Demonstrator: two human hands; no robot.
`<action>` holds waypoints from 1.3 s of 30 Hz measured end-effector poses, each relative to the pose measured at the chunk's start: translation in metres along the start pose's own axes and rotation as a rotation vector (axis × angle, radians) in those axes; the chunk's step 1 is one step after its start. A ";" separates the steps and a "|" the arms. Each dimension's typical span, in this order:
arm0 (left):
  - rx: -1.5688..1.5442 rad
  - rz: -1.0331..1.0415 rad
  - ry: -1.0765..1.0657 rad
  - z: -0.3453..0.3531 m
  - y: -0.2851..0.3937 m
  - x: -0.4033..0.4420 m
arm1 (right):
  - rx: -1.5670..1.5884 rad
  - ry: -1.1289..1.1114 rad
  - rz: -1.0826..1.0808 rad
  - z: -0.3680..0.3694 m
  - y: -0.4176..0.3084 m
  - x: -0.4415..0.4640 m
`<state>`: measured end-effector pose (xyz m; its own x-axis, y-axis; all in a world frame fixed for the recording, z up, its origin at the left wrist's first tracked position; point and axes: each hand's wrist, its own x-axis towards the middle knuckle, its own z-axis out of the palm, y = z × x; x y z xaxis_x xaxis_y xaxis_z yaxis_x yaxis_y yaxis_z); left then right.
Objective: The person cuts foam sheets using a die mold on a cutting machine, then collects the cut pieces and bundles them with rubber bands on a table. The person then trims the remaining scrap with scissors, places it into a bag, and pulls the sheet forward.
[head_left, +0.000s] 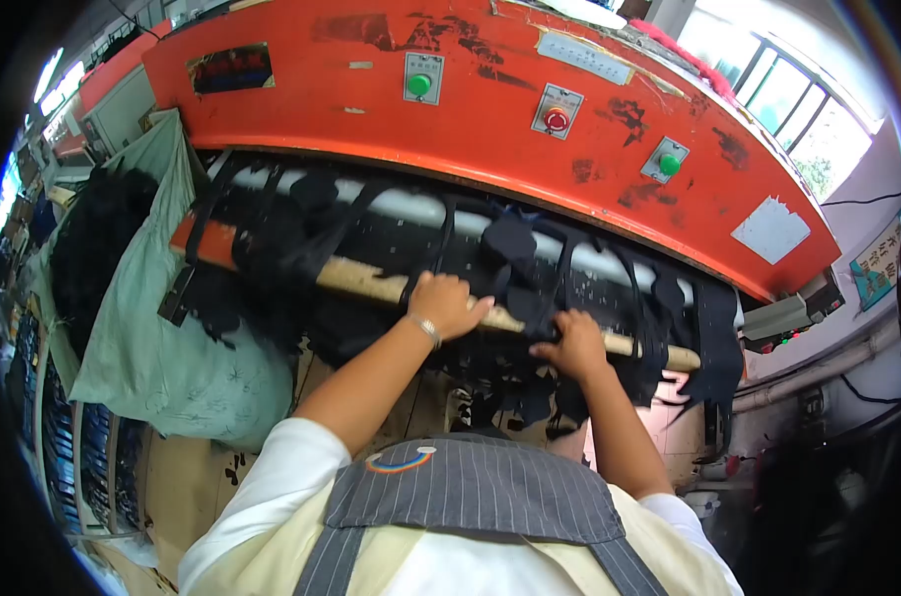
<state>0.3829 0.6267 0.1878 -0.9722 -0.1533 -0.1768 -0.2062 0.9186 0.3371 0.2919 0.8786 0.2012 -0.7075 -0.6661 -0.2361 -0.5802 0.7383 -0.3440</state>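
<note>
Black fabric [510,241] with cut-out gaps lies in strips over the bed of a red machine [470,99]. Its ragged lower part hangs down in front of a pale wooden bar [366,280]. My left hand [444,307] is closed at the bar, its fingers curled over a black strip and its thumb pointing right. To the right, my right hand [576,345] is closed on the fabric at the same bar, thumb pointing left. The fingertips of both hands are partly hidden by the hands themselves.
On the machine's red front are two green buttons [418,84] and a red button [556,119]. A large pale green sack [162,338] with black material stands at the left. Pipes [818,372] run along the right wall. Dark scraps lie on the floor.
</note>
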 end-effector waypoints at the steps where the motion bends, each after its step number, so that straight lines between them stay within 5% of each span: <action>1: -0.003 0.044 -0.028 0.001 -0.001 -0.011 | -0.001 -0.056 -0.024 -0.006 -0.005 -0.013; 5: -0.026 0.123 -0.567 -0.046 0.009 -0.039 | 0.278 -0.466 -0.065 -0.048 -0.001 -0.044; 7: -0.250 0.134 -0.456 -0.057 0.012 -0.036 | 0.359 -0.382 -0.047 -0.073 -0.006 -0.031; 9: -0.373 0.162 -0.118 -0.043 0.016 -0.026 | 0.270 -0.178 -0.057 -0.080 -0.021 -0.010; 12: -0.377 0.297 0.271 -0.004 0.006 -0.003 | 0.280 0.084 -0.299 -0.039 -0.027 0.021; 17: -0.242 0.426 0.124 0.002 0.000 -0.049 | 0.195 0.111 -0.473 0.020 -0.036 0.007; 25: -0.633 0.441 0.139 0.002 0.011 -0.076 | 0.410 0.105 -0.418 0.007 -0.047 -0.032; 28: -0.606 0.438 0.138 0.013 0.009 -0.080 | 0.307 -0.370 -0.411 -0.011 -0.045 -0.016; 29: -0.588 0.430 0.138 0.015 0.010 -0.087 | 0.085 -0.356 -0.387 -0.033 -0.061 -0.003; 30: -0.605 0.414 0.160 0.017 0.011 -0.089 | 0.172 0.068 -0.507 -0.051 -0.069 0.007; 32: -0.575 0.405 0.166 0.020 0.012 -0.089 | 0.250 0.467 -0.490 -0.086 -0.083 0.032; 34: -0.574 0.381 0.140 0.018 0.014 -0.091 | 0.124 0.671 -0.492 -0.044 -0.068 0.057; 36: -0.538 0.407 0.123 0.023 0.013 -0.094 | -0.056 0.058 -0.218 0.050 -0.048 0.062; 39: -0.475 0.421 0.113 0.032 0.011 -0.095 | -0.009 0.223 -0.372 0.046 -0.061 0.078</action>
<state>0.4763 0.6626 0.1785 -0.9810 0.1237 0.1497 0.1941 0.6510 0.7338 0.2911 0.7768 0.1616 -0.5190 -0.8483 0.1048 -0.8149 0.4540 -0.3603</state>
